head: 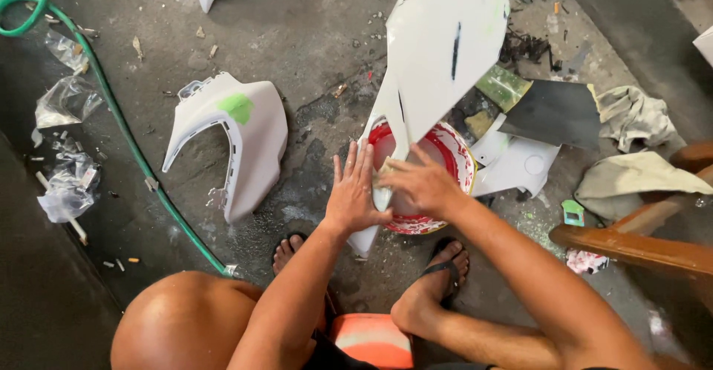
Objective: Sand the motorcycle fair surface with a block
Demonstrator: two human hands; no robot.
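Note:
A long white plastic body panel [440,47] leans across a red-and-white bucket [460,158] in front of me. My left hand [355,190] lies flat on the panel's lower left edge, fingers spread. My right hand [417,182] presses on the panel just beside it, fingers curled over what may be a small pad or paper; I cannot tell which. My feet in sandals rest on the wet concrete floor [297,28] below the bucket.
Another white panel [245,136] with a green patch lies to the left. A green hose [111,110] curves along the floor. Crumpled clear plastic [65,102] lies at left, rags [631,117] and a dark sheet [557,110] at right, and a wooden chair frame [639,247] at right.

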